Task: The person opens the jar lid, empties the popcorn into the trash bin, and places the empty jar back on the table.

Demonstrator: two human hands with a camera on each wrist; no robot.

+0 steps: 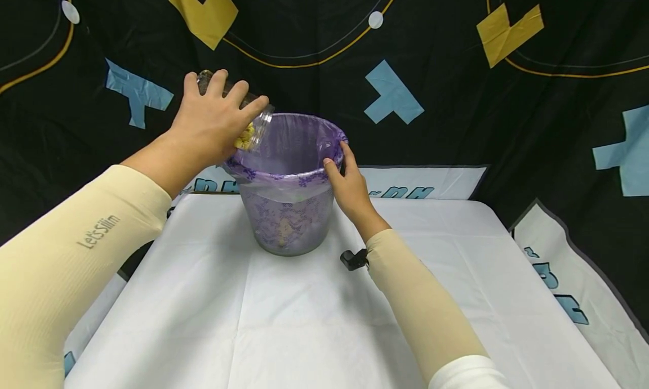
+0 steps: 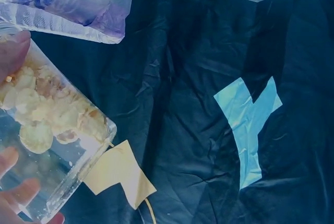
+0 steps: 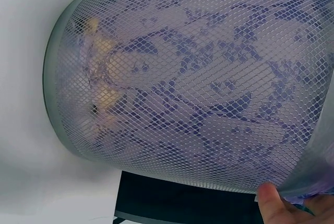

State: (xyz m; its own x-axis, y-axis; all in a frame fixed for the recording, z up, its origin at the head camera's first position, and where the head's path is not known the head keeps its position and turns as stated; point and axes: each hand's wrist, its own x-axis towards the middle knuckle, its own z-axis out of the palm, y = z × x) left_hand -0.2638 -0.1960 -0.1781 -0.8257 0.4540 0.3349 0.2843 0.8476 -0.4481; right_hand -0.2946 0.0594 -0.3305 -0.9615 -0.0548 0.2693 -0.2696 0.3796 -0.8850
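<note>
A mesh wastebasket (image 1: pixel 284 228) stands upright on the table, lined with a purple floral plastic bag (image 1: pixel 299 138) folded over its rim. My left hand (image 1: pixel 208 119) grips a clear plastic jar (image 1: pixel 262 123) from above, tilted with its mouth end toward the basket's left rim. Pale yellow, puffy pieces like popcorn (image 2: pixel 57 109) lie along the jar's lower side in the left wrist view. My right hand (image 1: pixel 351 189) pinches the right side of the basket's rim, thumb outside. Yellowish bits (image 3: pixel 107 98) show through the mesh near the bottom.
A white cloth covers the table (image 1: pixel 304 332). Behind it hangs a black curtain (image 1: pixel 314 90) bearing blue tape pieces (image 1: pixel 392 93) and yellow tape pieces (image 1: pixel 208 14). A small black device (image 1: pixel 354 260) sits at my right wrist.
</note>
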